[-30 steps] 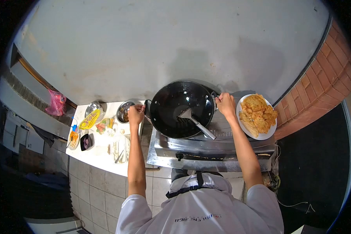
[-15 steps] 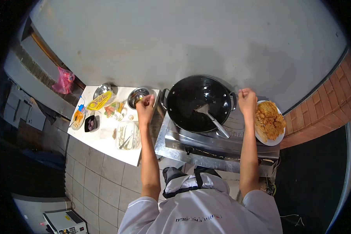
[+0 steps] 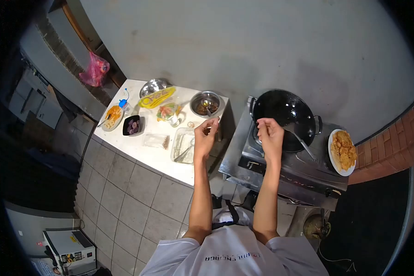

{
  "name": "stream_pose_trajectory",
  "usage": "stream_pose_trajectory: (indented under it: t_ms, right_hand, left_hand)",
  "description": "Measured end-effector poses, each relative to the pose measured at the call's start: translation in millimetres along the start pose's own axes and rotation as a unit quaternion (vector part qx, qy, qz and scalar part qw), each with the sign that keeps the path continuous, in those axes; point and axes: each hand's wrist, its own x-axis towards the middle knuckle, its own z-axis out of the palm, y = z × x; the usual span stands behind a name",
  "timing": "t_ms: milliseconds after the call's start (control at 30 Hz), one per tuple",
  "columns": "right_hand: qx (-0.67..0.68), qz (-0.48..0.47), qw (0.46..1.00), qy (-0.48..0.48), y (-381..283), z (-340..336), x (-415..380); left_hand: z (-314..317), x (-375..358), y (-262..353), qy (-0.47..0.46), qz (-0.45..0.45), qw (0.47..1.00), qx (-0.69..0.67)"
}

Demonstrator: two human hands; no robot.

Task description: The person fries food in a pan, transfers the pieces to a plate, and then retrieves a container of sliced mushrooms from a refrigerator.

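My left hand [image 3: 205, 138] is raised with its fingers curled toward the thumb, near the table's right corner; no object shows in it. My right hand [image 3: 271, 137] is in front of the left side of the black wok [image 3: 273, 103], fingers bent together, nothing visible in them. A metal spatula [image 3: 302, 143] rests in the wok, its handle over the near rim. Closest to my left hand are a clear container [image 3: 178, 142] with a utensil in it and a steel bowl [image 3: 200, 94] holding dark sauce and a spoon.
The wok stands on a steel stove [image 3: 290, 170]. A white plate of fried food [image 3: 343, 149] sits at its right. The white table [image 3: 129, 143] also holds a yellow packet [image 3: 157, 97], a black bowl [image 3: 132, 125], an orange-stained plate [image 3: 112, 118] and another steel bowl [image 3: 154, 86].
My view has turned left. My hands have come closer together; the right has moved from beside the wok's right handle to in front of its left side.
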Motion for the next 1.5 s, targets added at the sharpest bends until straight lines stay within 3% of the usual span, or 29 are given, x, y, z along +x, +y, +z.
stream_pose_trajectory:
  t_ms: [233,333,367,500,567,700,867,967,1167,1267,1367,1500]
  right_hand:
    - [-0.048,0.055,0.997,-0.011,40.8,49.4,-40.8]
    - [-0.127,0.045,0.984,-0.115,90.4,59.2,-59.3]
    - [-0.147,0.081,0.974,-0.154,103.2,61.4,-67.3]
    - [-0.161,0.105,0.947,-0.258,134.9,82.2,-95.4]
    - [-0.168,0.127,0.934,-0.289,152.8,91.0,-105.6]
    - [-0.203,0.136,0.920,-0.306,195.5,103.7,-114.7]
    - [-0.212,0.178,0.915,-0.293,218.4,114.0,-117.2]
    - [-0.208,0.230,0.911,-0.273,197.2,127.7,-115.6]
    - [-0.194,0.248,0.915,-0.252,209.4,138.6,-117.8]
    - [-0.195,0.251,0.913,-0.255,206.5,144.6,-120.4]
    - [-0.206,0.208,0.922,-0.255,226.8,148.2,-132.1]
    - [-0.233,0.221,0.912,-0.256,239.2,149.9,-138.8]
  left_hand:
    - [-103.9,-1.8,-20.1,-0.033,-0.035,0.998,0.037]
    - [-155.8,-0.6,-56.5,-0.050,-0.062,0.992,0.099]
    - [-174.2,-0.3,-78.4,-0.050,-0.080,0.990,0.105]
    - [-215.2,-19.5,-131.7,-0.002,-0.189,0.969,0.161]
    - [-219.7,-31.1,-147.8,0.009,-0.245,0.958,0.151]
    - [-216.8,-38.4,-175.2,-0.029,-0.257,0.960,0.105]
    - [-204.5,-29.8,-184.7,0.033,-0.249,0.960,0.126]
    - [-203.7,-23.3,-197.0,0.076,-0.245,0.959,0.124]
    - [-212.5,-11.2,-225.7,0.083,-0.175,0.941,0.277]
    - [-211.5,-12.1,-207.8,0.081,-0.163,0.928,0.325]
    - [-213.1,-12.1,-210.7,0.071,-0.168,0.930,0.318]
    - [-212.3,-9.9,-220.9,0.072,-0.197,0.936,0.284]
